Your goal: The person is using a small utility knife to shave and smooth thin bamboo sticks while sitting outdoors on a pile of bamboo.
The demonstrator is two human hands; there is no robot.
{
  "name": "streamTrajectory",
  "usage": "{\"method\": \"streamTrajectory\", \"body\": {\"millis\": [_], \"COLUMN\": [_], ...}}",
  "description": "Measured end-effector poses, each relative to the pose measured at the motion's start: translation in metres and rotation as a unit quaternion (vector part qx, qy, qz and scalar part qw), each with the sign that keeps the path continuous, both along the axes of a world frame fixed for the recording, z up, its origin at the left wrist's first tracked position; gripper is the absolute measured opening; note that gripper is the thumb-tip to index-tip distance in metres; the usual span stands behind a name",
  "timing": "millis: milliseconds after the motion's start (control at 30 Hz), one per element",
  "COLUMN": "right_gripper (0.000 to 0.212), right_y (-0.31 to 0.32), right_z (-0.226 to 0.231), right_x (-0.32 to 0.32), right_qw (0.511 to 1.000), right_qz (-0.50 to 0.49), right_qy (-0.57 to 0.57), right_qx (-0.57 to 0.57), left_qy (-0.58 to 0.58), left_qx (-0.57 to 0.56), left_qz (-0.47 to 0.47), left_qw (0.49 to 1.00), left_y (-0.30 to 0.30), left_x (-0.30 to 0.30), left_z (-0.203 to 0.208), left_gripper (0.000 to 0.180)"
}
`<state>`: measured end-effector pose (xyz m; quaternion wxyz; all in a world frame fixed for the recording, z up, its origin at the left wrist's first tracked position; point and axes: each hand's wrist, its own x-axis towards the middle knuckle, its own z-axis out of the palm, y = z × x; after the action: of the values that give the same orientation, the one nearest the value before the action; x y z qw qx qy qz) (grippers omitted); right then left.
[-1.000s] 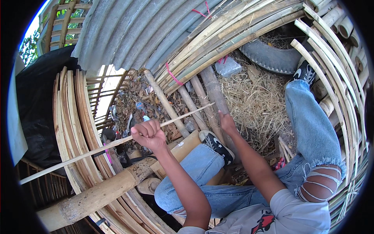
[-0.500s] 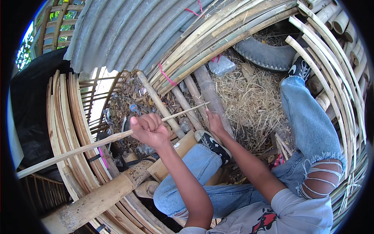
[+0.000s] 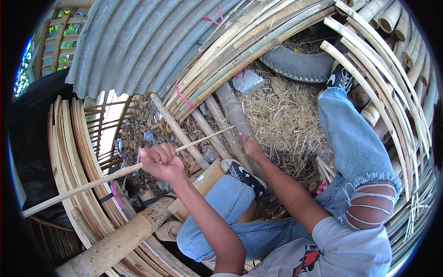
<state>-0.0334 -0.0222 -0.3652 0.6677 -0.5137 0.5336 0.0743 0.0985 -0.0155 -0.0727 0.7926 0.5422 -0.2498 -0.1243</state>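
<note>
My left hand (image 3: 161,161) is closed round a long, pale bamboo strip (image 3: 87,188), palm side turned up. The strip slants from the far left, past my fist, to a thin end over the dark bamboo poles. Close to that thin end is my right hand (image 3: 250,147), its fingers drawn together. Whatever those fingers hold, if anything, is too small to make out. Below the strip, a thick bamboo pole (image 3: 115,237) lies near my bent left leg, with a split bamboo piece (image 3: 203,181) beside my shoe.
Bundled bamboo slats (image 3: 249,51) tied with pink string lie beside corrugated roofing (image 3: 134,46). A tyre (image 3: 300,67) rests beyond the straw (image 3: 281,120). Curved slats (image 3: 76,157) stand at left; long bent strips (image 3: 383,83) and stacked poles (image 3: 408,53) are at right.
The whole view has shifted slightly, so the scene sits further left. My right fingers have moved a little to the right of the strip's thin end. My left hand keeps its grip.
</note>
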Motion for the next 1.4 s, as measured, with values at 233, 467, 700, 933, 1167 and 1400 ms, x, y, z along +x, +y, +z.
{"method": "streamTrajectory", "body": {"millis": [233, 467, 700, 933, 1167, 1400], "right_gripper": [0.069, 0.07, 0.07, 0.068, 0.069, 0.067], "right_y": [-0.011, 0.01, 0.004, 0.011, -0.019, -0.008], "right_z": [-0.004, -0.026, -0.004, 0.051, 0.034, 0.006], "right_x": [0.004, -0.007, -0.003, 0.018, 0.017, 0.002], "right_qw": [0.998, 0.998, 1.0, 0.994, 0.996, 0.999], "right_qz": [0.048, 0.027, -0.008, -0.028, 0.081, 0.021], "right_qy": [-0.017, -0.037, -0.026, -0.108, -0.011, 0.032], "right_qx": [0.042, -0.036, -0.005, 0.017, -0.032, -0.021], "left_qy": [-0.003, 0.014, 0.023, -0.011, -0.015, 0.002], "left_qx": [-0.016, -0.026, -0.048, -0.06, -0.046, -0.059], "left_qz": [0.012, 0.025, 0.01, -0.161, -0.172, -0.151], "left_qw": [1.0, 0.999, 0.999, 0.985, 0.984, 0.987], "left_y": [0.018, 0.028, 0.036, 0.055, 0.048, 0.035], "left_x": [0.016, 0.024, 0.029, 0.043, 0.037, 0.032], "left_z": [-0.003, -0.006, -0.009, -0.008, -0.009, -0.008], "left_gripper": [0.049, 0.05, 0.049, 0.051, 0.051, 0.053]}}
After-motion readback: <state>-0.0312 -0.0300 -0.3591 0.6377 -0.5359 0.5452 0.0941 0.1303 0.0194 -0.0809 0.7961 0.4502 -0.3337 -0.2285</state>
